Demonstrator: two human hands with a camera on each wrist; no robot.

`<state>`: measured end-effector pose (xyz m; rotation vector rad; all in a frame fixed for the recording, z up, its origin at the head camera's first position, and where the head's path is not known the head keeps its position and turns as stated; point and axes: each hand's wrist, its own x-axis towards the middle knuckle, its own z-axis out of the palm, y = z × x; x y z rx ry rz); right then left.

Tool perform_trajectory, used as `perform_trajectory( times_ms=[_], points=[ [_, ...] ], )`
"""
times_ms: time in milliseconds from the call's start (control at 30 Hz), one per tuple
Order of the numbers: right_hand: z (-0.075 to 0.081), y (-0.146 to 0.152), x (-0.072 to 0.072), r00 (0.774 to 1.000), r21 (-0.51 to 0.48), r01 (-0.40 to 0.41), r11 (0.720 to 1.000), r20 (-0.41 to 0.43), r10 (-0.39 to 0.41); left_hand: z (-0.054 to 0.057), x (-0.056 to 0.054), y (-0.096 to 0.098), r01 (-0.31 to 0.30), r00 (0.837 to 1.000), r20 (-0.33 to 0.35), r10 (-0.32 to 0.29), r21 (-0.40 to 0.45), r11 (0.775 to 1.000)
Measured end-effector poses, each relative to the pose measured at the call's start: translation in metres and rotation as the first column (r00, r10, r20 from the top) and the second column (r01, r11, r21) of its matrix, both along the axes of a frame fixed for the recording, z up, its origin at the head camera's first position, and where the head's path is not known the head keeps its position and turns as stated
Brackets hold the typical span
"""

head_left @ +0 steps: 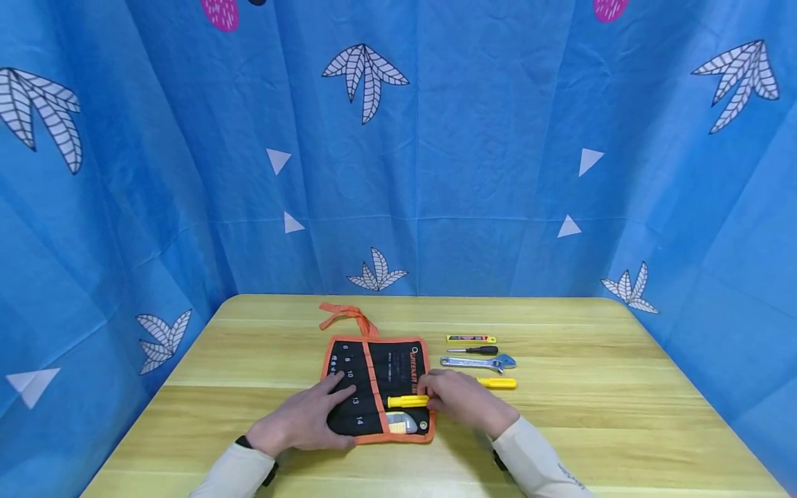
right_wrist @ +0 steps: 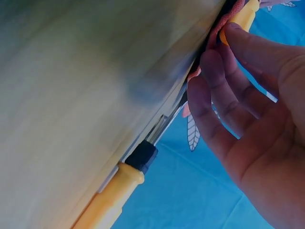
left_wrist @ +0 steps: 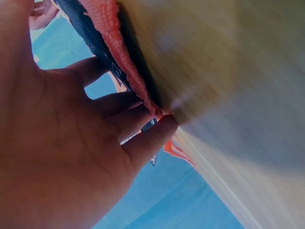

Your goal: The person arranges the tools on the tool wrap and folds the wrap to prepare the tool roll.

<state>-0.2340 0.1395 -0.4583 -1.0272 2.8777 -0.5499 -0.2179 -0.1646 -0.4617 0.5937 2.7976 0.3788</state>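
Yellow handle (head_left: 407,401); black pouch (head_left: 401,363) beneath.

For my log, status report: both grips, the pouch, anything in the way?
Left grip resting on pouch. Right grip pinching yellow handle near pouch's right edge. Pouch lies open; nothing visibly blocking.

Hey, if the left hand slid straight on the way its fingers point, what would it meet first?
The left hand, resting on the black tool pouch, would likely meet the orange band across it first, just beyond the fingertips; how far that band stands up is hard to tell.
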Motion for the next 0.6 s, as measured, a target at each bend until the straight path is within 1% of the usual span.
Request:
perform_trajectory(
  times_ms=[167,467,600],
  points=[
    [0.001,-0.006,0.001,1.000,0.018,-0.014,1.000,0.002,0.014,0.001,0.000,0.001,-0.003,1.000,0.007,0.003,0.000,1.000],
    [0.007,-0.015,-0.001,0.999,0.121,-0.042,0.992,-0.010,0.043,0.000,0.000,0.000,0.003,1.000,0.012,-0.003,0.009,1.000],
    [0.008,-0.016,-0.002,0.999,0.125,-0.040,0.991,-0.010,0.041,0.000,0.000,0.000,0.002,1.000,0.010,-0.002,0.009,1.000]
  ],
)
